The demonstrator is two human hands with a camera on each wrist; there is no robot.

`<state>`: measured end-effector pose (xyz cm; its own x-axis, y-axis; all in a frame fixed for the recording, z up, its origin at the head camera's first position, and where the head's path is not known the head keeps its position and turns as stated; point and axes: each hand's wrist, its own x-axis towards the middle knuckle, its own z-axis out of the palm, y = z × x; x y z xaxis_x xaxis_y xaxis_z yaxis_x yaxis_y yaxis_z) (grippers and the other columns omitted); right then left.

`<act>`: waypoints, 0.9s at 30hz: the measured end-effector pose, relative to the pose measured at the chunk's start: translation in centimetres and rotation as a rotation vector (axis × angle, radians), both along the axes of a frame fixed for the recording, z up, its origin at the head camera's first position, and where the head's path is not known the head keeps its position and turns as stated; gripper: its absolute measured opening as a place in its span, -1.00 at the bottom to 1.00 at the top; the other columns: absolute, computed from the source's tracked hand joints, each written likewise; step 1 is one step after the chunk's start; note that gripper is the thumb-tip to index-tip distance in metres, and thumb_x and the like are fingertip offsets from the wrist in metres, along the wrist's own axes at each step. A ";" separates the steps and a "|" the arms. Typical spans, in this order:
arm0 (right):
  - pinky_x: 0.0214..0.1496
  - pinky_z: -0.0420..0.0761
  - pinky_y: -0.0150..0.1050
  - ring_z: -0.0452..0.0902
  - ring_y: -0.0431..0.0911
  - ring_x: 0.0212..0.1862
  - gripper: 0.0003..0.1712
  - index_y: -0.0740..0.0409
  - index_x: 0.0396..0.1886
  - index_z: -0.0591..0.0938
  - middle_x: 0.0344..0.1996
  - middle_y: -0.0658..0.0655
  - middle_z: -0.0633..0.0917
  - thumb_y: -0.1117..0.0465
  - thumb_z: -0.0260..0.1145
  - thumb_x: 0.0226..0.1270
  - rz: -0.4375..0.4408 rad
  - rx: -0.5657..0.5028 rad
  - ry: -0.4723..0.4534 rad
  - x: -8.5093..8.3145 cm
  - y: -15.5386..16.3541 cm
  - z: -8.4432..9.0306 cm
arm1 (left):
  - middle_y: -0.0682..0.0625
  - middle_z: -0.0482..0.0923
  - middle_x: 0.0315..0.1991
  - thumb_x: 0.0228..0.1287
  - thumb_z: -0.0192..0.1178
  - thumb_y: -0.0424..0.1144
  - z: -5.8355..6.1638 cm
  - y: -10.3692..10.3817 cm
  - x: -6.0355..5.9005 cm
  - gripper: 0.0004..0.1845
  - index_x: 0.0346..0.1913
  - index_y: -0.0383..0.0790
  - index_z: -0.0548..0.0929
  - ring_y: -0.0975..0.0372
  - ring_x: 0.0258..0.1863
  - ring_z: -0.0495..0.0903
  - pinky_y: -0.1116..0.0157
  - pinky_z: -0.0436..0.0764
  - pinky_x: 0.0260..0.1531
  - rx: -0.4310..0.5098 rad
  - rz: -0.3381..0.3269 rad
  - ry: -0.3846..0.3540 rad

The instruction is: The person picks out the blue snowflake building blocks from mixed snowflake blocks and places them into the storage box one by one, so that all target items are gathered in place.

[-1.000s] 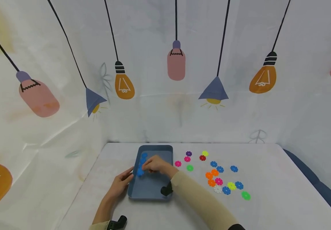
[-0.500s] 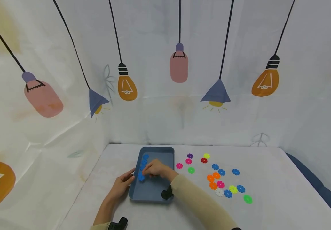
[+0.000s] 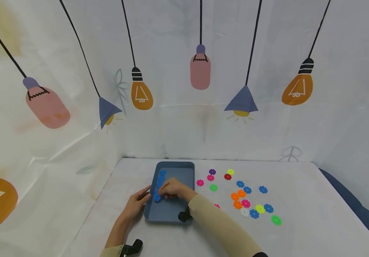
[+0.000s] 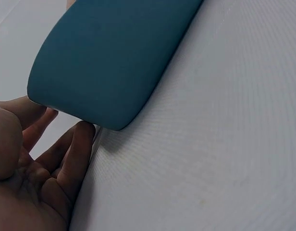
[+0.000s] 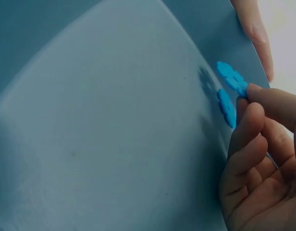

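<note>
My right hand is over the left side of a grey-blue tray. Its thumb and forefinger pinch a blue flower-shaped disc, clearly seen in the right wrist view. Just below that piece, another blue disc is close to the tray wall. Blue discs form a column along the tray's left side, partly hidden by the right hand. The left hand holds the tray's left edge, thumb at the rim and fingers against the outer wall.
Right of the tray, loose flower discs lie scattered on the white table: a purple one, a red one, orange ones, a white one, green ones, blue ones. A pink disc peeks out beside the right sleeve.
The head view has shifted slightly. My right sleeve has moved a little left, uncovering a pink disc beside it. Both hands stay nearly where they were at the tray.
</note>
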<state>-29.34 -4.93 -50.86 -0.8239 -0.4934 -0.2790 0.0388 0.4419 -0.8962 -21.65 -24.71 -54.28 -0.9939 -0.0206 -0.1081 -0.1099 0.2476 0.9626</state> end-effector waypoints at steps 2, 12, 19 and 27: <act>-0.63 0.39 -0.44 0.41 -0.24 -0.67 -0.94 0.12 -0.40 0.81 -0.64 0.00 0.67 0.24 0.46 0.19 0.001 -0.001 -0.004 0.1 -0.2 0.0 | -0.34 0.39 0.27 0.41 0.18 -0.17 0.0 -0.1 0.0 -0.48 0.38 -0.20 0.43 -0.14 0.26 0.38 -0.09 0.48 0.09 0.008 -0.007 -0.006; -0.62 0.44 -0.44 0.48 -0.23 -0.66 -0.94 0.17 -0.46 0.80 -0.61 0.03 0.71 0.29 0.46 0.18 -0.011 0.013 -0.012 0.3 -0.8 0.0 | -0.33 0.33 0.32 0.46 0.11 -0.22 0.1 -0.3 -0.2 -0.49 0.40 -0.25 0.38 -0.13 0.26 0.37 -0.02 0.54 0.05 0.033 -0.038 -0.006; -0.65 0.42 -0.44 0.48 -0.22 -0.68 -0.94 0.14 -0.49 0.80 -0.64 0.04 0.69 0.29 0.47 0.15 -0.025 0.029 0.006 0.1 -0.8 0.4 | -0.30 0.26 0.38 0.47 0.09 -0.22 0.4 -0.4 -0.5 -0.49 0.41 -0.27 0.36 -0.12 0.33 0.27 -0.03 0.48 0.11 0.047 -0.064 0.012; -0.63 0.42 -0.43 0.55 -0.23 -0.64 -0.95 0.16 -0.46 0.80 -0.62 0.03 0.71 0.29 0.46 0.16 -0.017 0.025 0.001 0.4 -0.8 0.3 | -0.30 0.31 0.35 0.46 0.11 -0.18 0.1 -0.4 -0.5 -0.50 0.39 -0.22 0.40 -0.13 0.31 0.30 -0.02 0.51 0.08 0.022 -0.056 0.009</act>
<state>-28.90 -5.72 -50.56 -0.8324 -0.4722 -0.2899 0.0456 0.4631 -0.8851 -22.10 -25.12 -54.14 -0.9944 0.0370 -0.0991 -0.0880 0.2319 0.9688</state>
